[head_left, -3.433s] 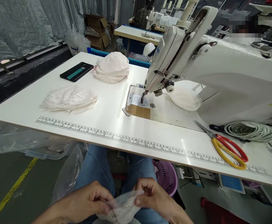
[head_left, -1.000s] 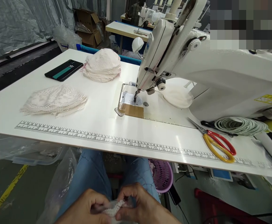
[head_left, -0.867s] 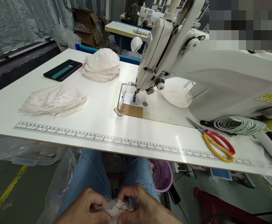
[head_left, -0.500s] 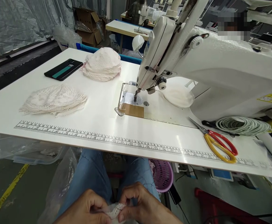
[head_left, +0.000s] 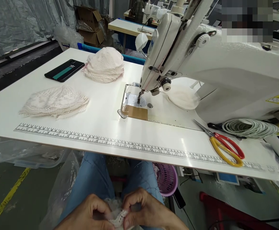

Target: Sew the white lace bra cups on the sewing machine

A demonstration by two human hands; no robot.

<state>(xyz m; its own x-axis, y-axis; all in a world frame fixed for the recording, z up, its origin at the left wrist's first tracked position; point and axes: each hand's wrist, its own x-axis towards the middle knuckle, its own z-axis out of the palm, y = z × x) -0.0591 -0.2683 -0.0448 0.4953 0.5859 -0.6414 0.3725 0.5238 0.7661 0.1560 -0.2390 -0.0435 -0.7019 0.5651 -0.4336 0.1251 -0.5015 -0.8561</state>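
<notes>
Low over my lap, my left hand (head_left: pixel 91 212) and my right hand (head_left: pixel 140 207) pinch a piece of white lace fabric (head_left: pixel 118 220) between thumbs and fingers. Its scalloped, holed edge runs from one hand to the other, and sheer cloth shows behind it. The lower part of the piece drops out of the picture. On the table lie a stack of cream lace pieces (head_left: pixel 54 101) at the left and a second stack of pale pieces (head_left: pixel 105 65) farther back. A round cream cloth piece (head_left: pixel 184 97) rests under the arm of the sewing machine (head_left: pixel 163 51).
A phone (head_left: pixel 64 70) lies at the back left of the white table (head_left: pixel 101 121). Scissors with red and yellow handles (head_left: pixel 222 145) and a coil of pale cord (head_left: pixel 251 128) are at the right. Below the table edge stands a purple basket (head_left: pixel 167 180). A ruler scale (head_left: pixel 134 147) runs along the front.
Both hands stay over the lap, still pinching the lace. The lace edge has shifted slightly between the fingers, and more sheer cloth shows above it. The view has moved a little.
</notes>
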